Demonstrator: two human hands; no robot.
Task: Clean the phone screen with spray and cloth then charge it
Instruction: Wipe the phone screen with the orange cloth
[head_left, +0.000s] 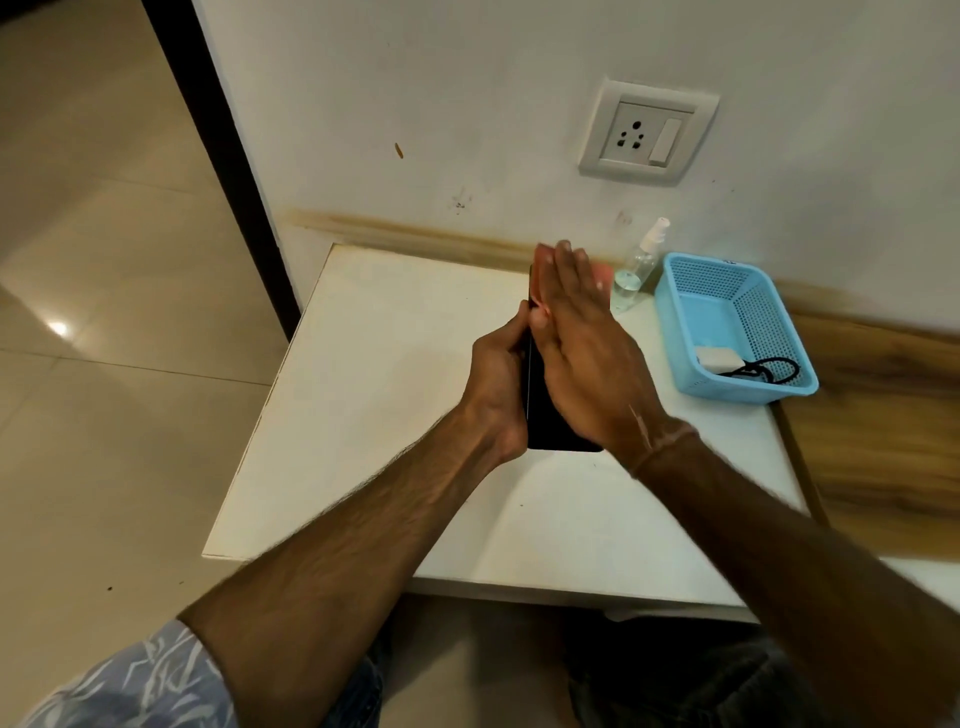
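Observation:
My left hand (496, 374) grips a black phone (545, 421) by its left edge and holds it upright above the white table (374, 395). My right hand (576, 338) lies flat on the screen, fingers straight, pressing a pink cloth (602, 273) against it; only a sliver of the cloth shows past the fingers. A clear spray bottle (636, 270) with a white nozzle stands by the wall, just right of my hands. A white charger (719, 358) with a black cable (774, 370) lies in the blue basket (691, 291).
A white wall socket with a switch (647, 134) sits on the wall above the table. The basket stands at the table's back right corner, beside a wooden surface (883, 415). Tiled floor lies to the left.

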